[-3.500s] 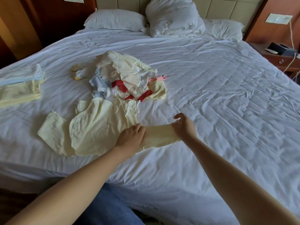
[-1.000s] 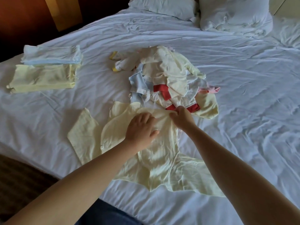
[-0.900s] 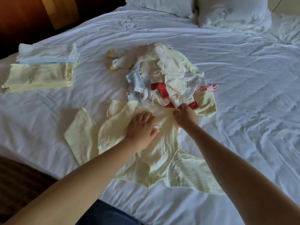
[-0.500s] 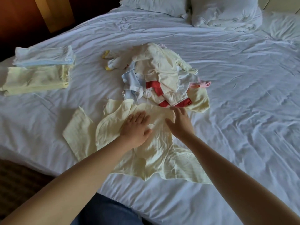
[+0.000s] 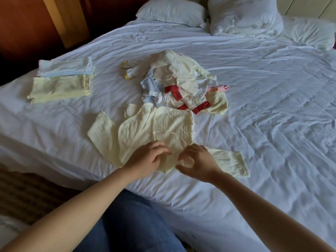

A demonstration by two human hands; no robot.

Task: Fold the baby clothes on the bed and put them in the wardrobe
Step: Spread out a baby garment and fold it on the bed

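Both hands are at the near hem of the pale yellow cotton baby top (image 5: 163, 128), spread flat on the white-sheeted bed (image 5: 272, 124) — the left hand (image 5: 147, 158) has its grip clamped on the hem, fingers curled over it, and the right hand (image 5: 198, 161) just beside it pinches the same edge between thumb and fingertips. Straight beyond the grip sits the jumbled heap of unfolded cream, blue and red baby clothes (image 5: 181, 82), right up against the top's far edge. Well off beyond the left hand is the small stack of folded yellow and blue clothes (image 5: 61, 80).
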